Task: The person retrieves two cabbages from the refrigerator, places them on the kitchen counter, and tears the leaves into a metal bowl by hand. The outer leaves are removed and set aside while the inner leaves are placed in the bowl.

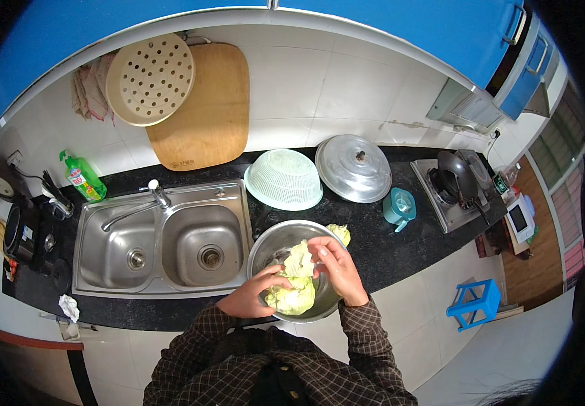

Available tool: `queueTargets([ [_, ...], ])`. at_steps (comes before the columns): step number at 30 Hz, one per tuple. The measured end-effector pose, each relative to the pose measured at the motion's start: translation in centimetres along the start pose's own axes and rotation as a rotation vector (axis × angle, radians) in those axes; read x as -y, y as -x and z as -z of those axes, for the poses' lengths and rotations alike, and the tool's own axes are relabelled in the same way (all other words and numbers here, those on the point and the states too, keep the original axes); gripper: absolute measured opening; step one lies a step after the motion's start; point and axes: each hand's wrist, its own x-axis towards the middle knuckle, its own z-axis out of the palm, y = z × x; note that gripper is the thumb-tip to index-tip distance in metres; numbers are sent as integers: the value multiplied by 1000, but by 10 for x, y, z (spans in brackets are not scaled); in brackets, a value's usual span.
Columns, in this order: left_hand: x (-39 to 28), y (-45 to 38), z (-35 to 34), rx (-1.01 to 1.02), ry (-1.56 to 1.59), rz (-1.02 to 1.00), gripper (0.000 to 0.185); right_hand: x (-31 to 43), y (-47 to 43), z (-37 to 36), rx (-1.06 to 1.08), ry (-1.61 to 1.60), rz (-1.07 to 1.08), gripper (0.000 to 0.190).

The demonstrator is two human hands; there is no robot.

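Note:
My left hand [251,296] grips a pale green head of cabbage [292,299] over the near side of a stainless steel bowl [260,247]. Between the fingers of my right hand [337,266] is a cabbage leaf [299,259], raised above the head; whether the leaf is still joined to it I cannot tell. Both hands are over the bowl, which stands at the front of the black counter right of the sink. Another piece of cabbage leaf [340,234] lies on the counter just beyond the bowl's far right rim. My hands and the cabbage hide much of the bowl's inside.
Left of the bowl is a double steel sink [206,219] with a faucet [158,194]. Behind the bowl stand an upturned mint-green colander [284,177] and a domed metal lid [356,170]. A teal lidded container [399,205] and a gas stove [432,203] with a wok [457,172] are to the right.

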Motion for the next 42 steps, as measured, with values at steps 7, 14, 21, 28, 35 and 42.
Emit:
queueTargets([
  [7,3,-1,3,-1,26,-3,52,12,15,2,97,490,367,23],
  [14,-7,-2,8,-5,-4,-77,53,26,31,-9,373,862,410,22],
  [21,-17,-1,12,84,-133,-26,53,29,28,-14,428,944,334,17],
  [28,-10,3,9,27,-260,-43,57,16,23,-20,386,1000,333,15],
  [35,-2,7,-1,-125,-141,-38,51,-6,23,-4,248,458,139,13],
  [42,-2,9,-6,-239,-90,-161,46,-35,12,23,282,-912,-104,8],
])
